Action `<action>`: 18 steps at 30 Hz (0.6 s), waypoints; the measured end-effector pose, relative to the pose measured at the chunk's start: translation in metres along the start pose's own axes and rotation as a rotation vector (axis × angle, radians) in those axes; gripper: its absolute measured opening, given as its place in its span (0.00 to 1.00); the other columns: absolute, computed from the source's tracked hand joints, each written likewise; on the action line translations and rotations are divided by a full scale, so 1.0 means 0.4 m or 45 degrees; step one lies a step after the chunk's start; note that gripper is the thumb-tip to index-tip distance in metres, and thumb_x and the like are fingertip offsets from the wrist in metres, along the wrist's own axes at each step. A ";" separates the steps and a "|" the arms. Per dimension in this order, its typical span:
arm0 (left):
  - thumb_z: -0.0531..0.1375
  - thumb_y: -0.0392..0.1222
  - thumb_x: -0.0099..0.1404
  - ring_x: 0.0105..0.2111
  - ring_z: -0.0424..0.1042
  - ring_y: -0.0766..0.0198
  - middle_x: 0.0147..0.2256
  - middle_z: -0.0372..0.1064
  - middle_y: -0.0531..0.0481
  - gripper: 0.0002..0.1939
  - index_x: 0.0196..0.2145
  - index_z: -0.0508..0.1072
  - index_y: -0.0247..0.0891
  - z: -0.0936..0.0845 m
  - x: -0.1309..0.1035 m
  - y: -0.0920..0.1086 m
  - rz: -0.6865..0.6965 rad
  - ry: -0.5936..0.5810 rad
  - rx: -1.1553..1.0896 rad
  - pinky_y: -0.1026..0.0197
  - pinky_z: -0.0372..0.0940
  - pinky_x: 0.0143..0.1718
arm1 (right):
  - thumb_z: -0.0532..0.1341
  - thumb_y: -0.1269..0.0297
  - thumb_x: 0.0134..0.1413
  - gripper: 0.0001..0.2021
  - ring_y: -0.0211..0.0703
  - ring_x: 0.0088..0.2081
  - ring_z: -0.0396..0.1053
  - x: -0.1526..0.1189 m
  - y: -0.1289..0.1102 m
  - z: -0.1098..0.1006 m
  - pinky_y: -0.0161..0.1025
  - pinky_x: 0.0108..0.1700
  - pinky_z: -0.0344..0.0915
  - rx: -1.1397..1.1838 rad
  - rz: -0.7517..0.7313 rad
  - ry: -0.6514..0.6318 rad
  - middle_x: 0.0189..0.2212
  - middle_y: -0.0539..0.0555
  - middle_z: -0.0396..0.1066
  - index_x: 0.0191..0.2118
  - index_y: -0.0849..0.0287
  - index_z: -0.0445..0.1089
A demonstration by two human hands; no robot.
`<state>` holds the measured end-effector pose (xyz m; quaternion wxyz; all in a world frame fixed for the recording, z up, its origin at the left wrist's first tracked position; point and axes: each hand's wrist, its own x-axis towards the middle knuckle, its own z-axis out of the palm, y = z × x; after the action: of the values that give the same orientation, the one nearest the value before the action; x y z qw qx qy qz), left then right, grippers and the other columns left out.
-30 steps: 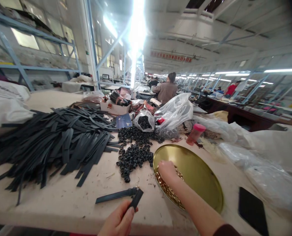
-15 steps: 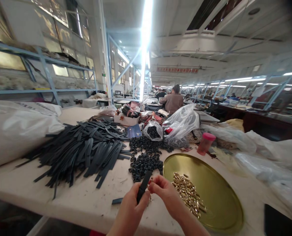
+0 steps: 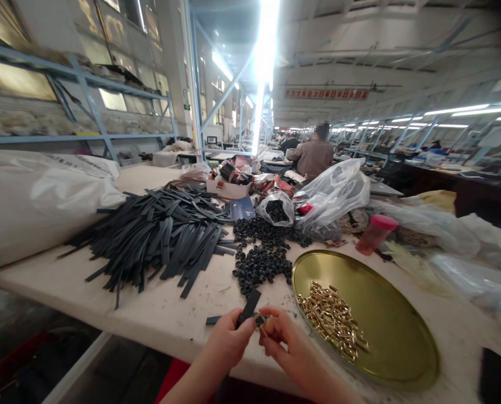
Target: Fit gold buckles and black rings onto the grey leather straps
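Observation:
My left hand (image 3: 229,339) is closed around a black strap (image 3: 249,306), whose end sticks up past the thumb. Just to its right, my right hand (image 3: 282,339) pinches a small gold metal buckle (image 3: 259,321) against or right beside the strap; whether the strap runs through it I cannot tell. A pile of gold metal pieces (image 3: 332,320) lies on a round gold tray (image 3: 402,342) right of my hands. Small black loops (image 3: 261,266) are heaped beyond my fingers. To the left spreads a large pile of black straps (image 3: 162,235).
A white sack (image 3: 44,207) stands on the table (image 3: 158,314) at the left. Farther back are a bag of black loops (image 3: 277,212), a clear plastic bag (image 3: 338,193) and a pink-lidded jar (image 3: 376,234). A person (image 3: 315,154) sits beyond, back turned.
The camera view has turned, so the table things appear farther right. My right fingers have opened out slightly, and the gold buckle now shows beside the strap. My left hand still grips the strap.

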<state>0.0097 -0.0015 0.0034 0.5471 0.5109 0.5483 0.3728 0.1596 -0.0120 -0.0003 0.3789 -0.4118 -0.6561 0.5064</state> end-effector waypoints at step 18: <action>0.45 0.47 0.64 0.28 0.65 0.64 0.27 0.67 0.53 0.15 0.30 0.66 0.38 -0.035 0.004 -0.018 0.188 -0.221 0.604 0.66 0.54 0.29 | 0.71 0.67 0.34 0.14 0.26 0.20 0.66 0.081 0.053 0.021 0.25 0.25 0.66 1.369 0.558 0.482 0.22 0.45 0.69 0.32 0.61 0.69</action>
<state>-0.0049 0.0006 -0.0023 0.4283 0.6936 0.5327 0.2276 0.1430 0.0180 -0.0202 0.5306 -0.3711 -0.1299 0.7509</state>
